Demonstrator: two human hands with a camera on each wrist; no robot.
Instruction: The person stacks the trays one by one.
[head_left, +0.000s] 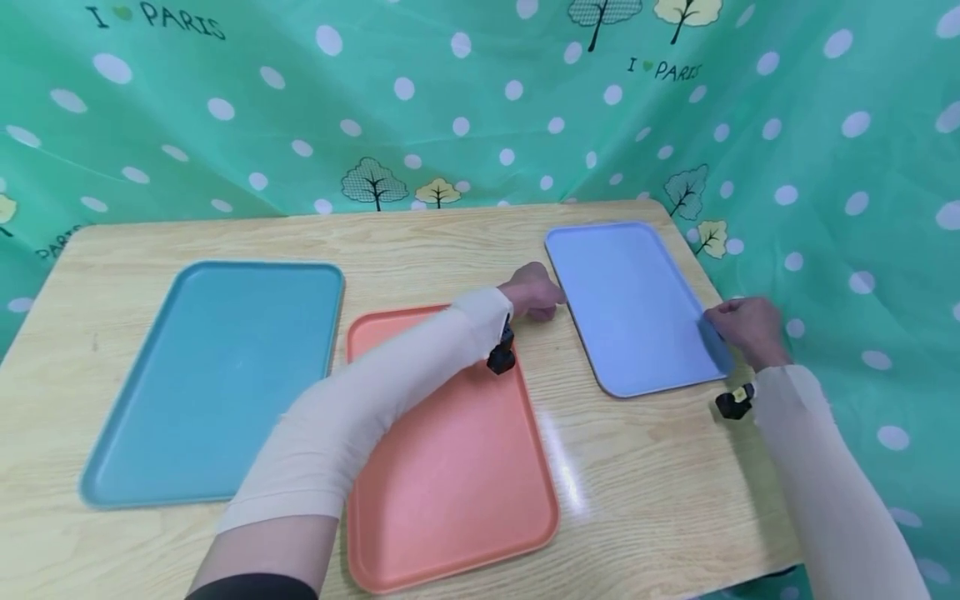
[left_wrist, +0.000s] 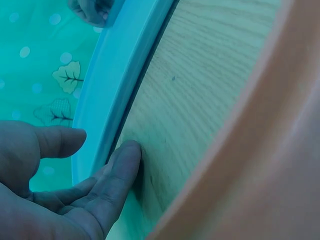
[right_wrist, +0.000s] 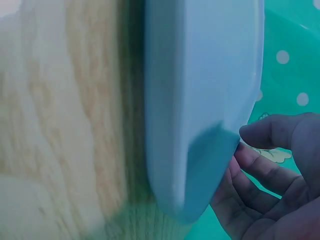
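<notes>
Pale-blue plastic is what both our hands are on: from the head view the blue tray (head_left: 633,308) lies on the wooden table (head_left: 450,242) at its far right, right of the orange tray (head_left: 450,450), with the teal tray (head_left: 217,375) well apart on the left. Our left hand (head_left: 534,292) sits at the blue tray's left long edge and our right hand (head_left: 742,327) at its right long edge, close to the table's right rim; from here we cannot tell how firmly either one grips. In the left wrist view, our left fingers (left_wrist: 117,172) lie fairly straight, tips touching the table just under the tray's rim (left_wrist: 117,75), thumb apart above it, so that hand is relaxed and not yet clamped. If we lifted now, we judge that side could slip off the fingertips and the tray tilt. In the right wrist view, blurred, the tray (right_wrist: 200,100) stands over our right hand (right_wrist: 277,180), whose fingers curl beneath the edge with the thumb above, a light pinch on the rim. With the tray so near the table's edge, an uneven pull could, we think, swing it off the side or knock it against the orange tray.
</notes>
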